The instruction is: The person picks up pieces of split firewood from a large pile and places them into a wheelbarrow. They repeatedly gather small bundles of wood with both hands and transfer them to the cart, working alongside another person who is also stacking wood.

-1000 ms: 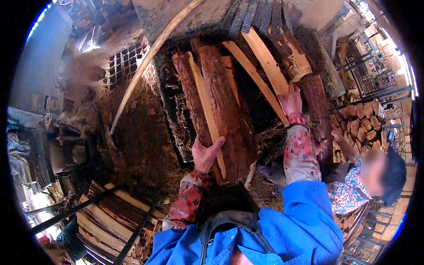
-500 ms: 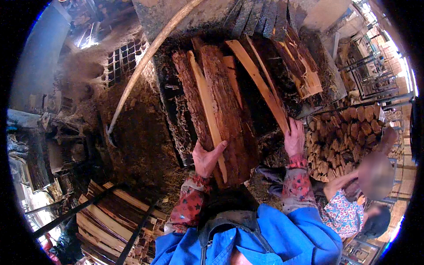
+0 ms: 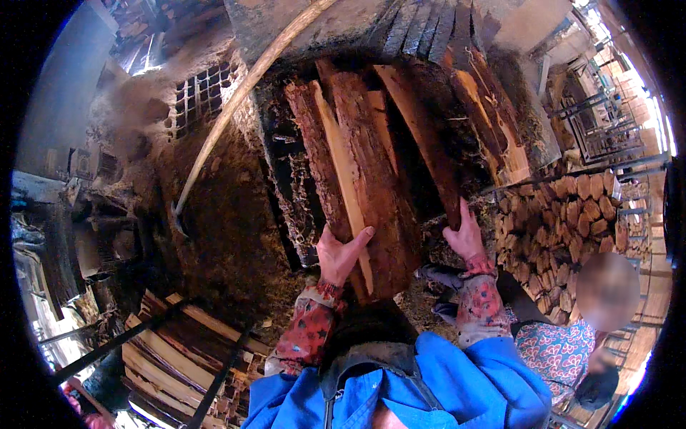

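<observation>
A bundle of rough, bark-covered wood slabs (image 3: pixel 361 129) lies lengthwise in front of me on a dark, littered surface. My left hand (image 3: pixel 341 254) grips its near left edge, the thumb lying across a pale split strip (image 3: pixel 346 175) and the fingers partly hidden at the side. To the right, my right hand (image 3: pixel 467 232) is closed on the near end of a long brown wood slab (image 3: pixel 421 132), which slants away to the far left. A dark gap separates this slab from the bundle. Further right rest more split slabs (image 3: pixel 493 121) with pale broken ends.
A long curved wooden handle with a metal hook (image 3: pixel 246 86) leans at the left. Stacked split wood (image 3: pixel 557 236) stands at the right, beside another person (image 3: pixel 554 350). Sawn boards (image 3: pixel 171 357) lie behind dark bars at lower left. Ridged metal strips (image 3: pixel 429 32) sit at the far side.
My right hand has shifted slightly left and down, and the slab in it has turned to show a darker face. My left hand stays on the bundle. The other person has moved lower.
</observation>
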### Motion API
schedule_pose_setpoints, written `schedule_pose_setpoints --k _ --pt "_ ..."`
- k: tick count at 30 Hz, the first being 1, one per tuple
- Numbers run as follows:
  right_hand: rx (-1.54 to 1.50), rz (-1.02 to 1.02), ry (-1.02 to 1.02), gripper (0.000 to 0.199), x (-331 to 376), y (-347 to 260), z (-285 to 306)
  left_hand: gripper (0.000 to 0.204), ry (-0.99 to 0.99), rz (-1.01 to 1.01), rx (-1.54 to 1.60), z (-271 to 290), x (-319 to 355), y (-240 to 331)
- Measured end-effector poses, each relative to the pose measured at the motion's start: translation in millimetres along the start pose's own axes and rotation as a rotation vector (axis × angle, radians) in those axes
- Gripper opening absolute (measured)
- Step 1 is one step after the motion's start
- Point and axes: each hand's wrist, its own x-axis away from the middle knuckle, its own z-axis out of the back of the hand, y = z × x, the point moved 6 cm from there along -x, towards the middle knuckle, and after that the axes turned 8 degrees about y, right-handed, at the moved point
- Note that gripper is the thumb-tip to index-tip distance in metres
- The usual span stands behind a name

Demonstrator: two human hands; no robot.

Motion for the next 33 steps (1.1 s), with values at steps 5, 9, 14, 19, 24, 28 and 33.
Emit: schedule_pose_setpoints --k 5,9,14,19,24,28,33 --pt "-0.535 -0.028 -0.076 0.075 32 -36 11 0.045 -0.008 0.017 -0.044 3 -1 -8" --pt "-0.73 -0.109 -0.189 0.067 53 -64 18 0.046 0.013 -0.067 -0.098 5 -2 -8" --pt "-0.844 -0.192 -0.205 0.064 75 -81 25 0.049 0.021 -0.06 -0.1 7 -3 -15" --pt "-0.839 -0.229 -0.238 0.069 98 -90 20 0.049 0.043 -0.091 -0.212 10 -3 -13" --pt "-0.822 -0.14 -0.208 0.073 109 -102 24 0.048 0.023 -0.042 -0.116 5 0 -3" --pt "-0.833 -0.004 -0.141 0.076 117 -119 27 0.047 0.004 -0.046 0.021 1 1 4" --pt "-0.413 0.03 -0.036 0.099 112 -128 21 0.046 -0.015 -0.028 -0.11 3 1 -3"
